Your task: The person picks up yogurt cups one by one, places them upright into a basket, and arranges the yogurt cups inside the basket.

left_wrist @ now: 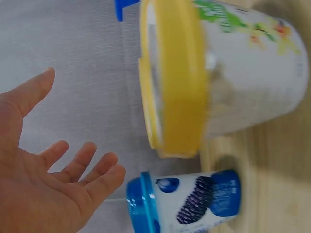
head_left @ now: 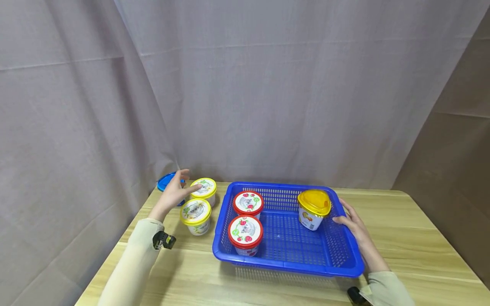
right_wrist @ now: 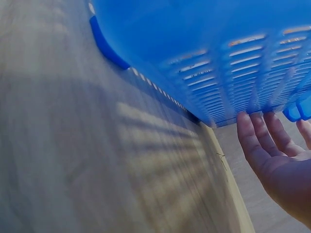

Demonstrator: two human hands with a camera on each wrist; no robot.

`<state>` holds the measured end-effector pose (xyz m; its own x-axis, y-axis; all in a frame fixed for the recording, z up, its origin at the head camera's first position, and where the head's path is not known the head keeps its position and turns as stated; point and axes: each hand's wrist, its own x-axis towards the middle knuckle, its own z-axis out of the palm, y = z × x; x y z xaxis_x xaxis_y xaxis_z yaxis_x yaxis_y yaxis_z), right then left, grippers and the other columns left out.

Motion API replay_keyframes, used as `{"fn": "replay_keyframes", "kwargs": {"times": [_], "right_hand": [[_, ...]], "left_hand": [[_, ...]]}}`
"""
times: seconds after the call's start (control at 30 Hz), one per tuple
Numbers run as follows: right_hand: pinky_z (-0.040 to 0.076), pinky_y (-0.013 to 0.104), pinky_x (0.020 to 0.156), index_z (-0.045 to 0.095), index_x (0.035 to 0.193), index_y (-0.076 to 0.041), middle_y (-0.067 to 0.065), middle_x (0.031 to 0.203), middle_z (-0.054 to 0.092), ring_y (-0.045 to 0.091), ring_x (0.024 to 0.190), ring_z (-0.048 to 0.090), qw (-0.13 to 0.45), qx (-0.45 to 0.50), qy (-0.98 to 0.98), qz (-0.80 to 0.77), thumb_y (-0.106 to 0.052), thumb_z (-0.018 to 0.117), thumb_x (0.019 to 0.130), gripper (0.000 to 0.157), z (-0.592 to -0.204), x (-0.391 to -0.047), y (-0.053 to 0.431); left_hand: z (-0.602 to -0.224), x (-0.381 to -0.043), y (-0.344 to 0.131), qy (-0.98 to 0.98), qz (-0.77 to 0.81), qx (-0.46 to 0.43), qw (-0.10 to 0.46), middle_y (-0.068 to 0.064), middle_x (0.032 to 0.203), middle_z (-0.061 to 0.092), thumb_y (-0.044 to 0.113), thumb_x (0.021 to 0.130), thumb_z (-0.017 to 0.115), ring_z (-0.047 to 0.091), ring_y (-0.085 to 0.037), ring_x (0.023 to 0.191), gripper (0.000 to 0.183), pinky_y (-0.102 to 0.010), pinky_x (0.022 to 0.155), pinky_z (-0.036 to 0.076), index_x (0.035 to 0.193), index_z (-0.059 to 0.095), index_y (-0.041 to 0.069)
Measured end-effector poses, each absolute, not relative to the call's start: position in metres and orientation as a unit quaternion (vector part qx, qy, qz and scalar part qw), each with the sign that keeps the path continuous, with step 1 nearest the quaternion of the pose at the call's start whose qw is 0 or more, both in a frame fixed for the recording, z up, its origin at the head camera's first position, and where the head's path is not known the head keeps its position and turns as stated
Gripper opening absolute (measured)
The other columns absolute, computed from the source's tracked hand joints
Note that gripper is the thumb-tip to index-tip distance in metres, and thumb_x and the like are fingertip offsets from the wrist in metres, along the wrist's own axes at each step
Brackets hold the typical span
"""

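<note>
My left hand point(head_left: 174, 193) hovers with fingers and thumb spread, holding nothing, close to two yellow-lidded tubs, the rear one point(head_left: 206, 187) and the front one point(head_left: 196, 212). In the left wrist view, a yellow-lidded tub point(left_wrist: 243, 73) stands beyond the spread fingers. A blue-lidded tub point(left_wrist: 194, 199) with berries printed on it stands lower in that view; in the head view my left hand partly hides it. My right hand point(head_left: 356, 223) holds the right rim of a blue plastic basket point(head_left: 283, 265), thumb over the edge, fingertips against the slotted outer wall point(right_wrist: 243, 68).
Inside the basket, two red-lidded tubs, one rear point(head_left: 248, 202) and one front point(head_left: 245, 233), sit at the left. A tub with a yellow, rounded-triangular lid point(head_left: 314, 202) sits at the right. Behind the wooden table point(head_left: 413, 238) hangs a grey curtain point(head_left: 268, 106).
</note>
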<state>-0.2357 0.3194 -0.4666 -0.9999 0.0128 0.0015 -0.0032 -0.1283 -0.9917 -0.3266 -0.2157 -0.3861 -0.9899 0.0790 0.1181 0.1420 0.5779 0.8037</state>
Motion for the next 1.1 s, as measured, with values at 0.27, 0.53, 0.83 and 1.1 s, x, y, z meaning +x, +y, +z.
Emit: {"fn": "replay_keyframes", "kwargs": {"times": [0.27, 0.53, 0.83, 1.1], "right_hand": [[0.059, 0.033, 0.076, 0.024, 0.157, -0.026, -0.023, 0.109, 0.061, 0.01, 0.091, 0.068, 0.005, -0.012, -0.668, 0.744, -0.007, 0.053, 0.099, 0.067, -0.463, -0.235, 0.321], [0.059, 0.031, 0.074, 0.032, 0.15, -0.032, -0.02, 0.106, 0.063, 0.01, 0.088, 0.068, 0.013, 0.0, -0.661, 0.751, -0.003, 0.051, 0.099, 0.062, -0.464, -0.236, 0.321], [0.059, 0.029, 0.073, 0.046, 0.132, -0.04, -0.018, 0.105, 0.066, 0.01, 0.087, 0.068, 0.027, 0.025, -0.642, 0.766, 0.003, 0.049, 0.097, 0.055, -0.466, -0.237, 0.321], [0.059, 0.029, 0.072, 0.049, 0.131, -0.041, -0.015, 0.106, 0.066, 0.012, 0.087, 0.068, 0.034, 0.039, -0.64, 0.767, 0.004, 0.047, 0.097, 0.057, -0.472, -0.238, 0.32]], "left_hand": [[-0.405, -0.318, -0.222, -0.882, -0.463, -0.076, 0.03, -0.031, 0.15, 0.036, 0.034, 0.092, 0.076, 0.039, -0.051, 0.135, 0.085, -0.061, 0.108, 0.037, 0.154, 0.028, 0.002], [-0.428, -0.31, -0.227, -0.887, -0.453, -0.085, 0.038, -0.032, 0.146, 0.04, 0.036, 0.089, 0.077, 0.041, -0.05, 0.133, 0.086, -0.061, 0.107, 0.037, 0.151, 0.031, -0.003], [-0.45, -0.303, -0.23, -0.877, -0.474, -0.077, 0.029, -0.034, 0.15, 0.034, 0.033, 0.09, 0.077, 0.039, -0.05, 0.135, 0.087, -0.059, 0.11, 0.035, 0.152, 0.029, -0.004], [-0.464, -0.296, -0.232, -0.881, -0.469, -0.059, 0.015, -0.03, 0.151, 0.036, 0.039, 0.089, 0.077, 0.033, -0.045, 0.141, 0.089, -0.059, 0.116, 0.025, 0.152, 0.03, -0.001]]}}
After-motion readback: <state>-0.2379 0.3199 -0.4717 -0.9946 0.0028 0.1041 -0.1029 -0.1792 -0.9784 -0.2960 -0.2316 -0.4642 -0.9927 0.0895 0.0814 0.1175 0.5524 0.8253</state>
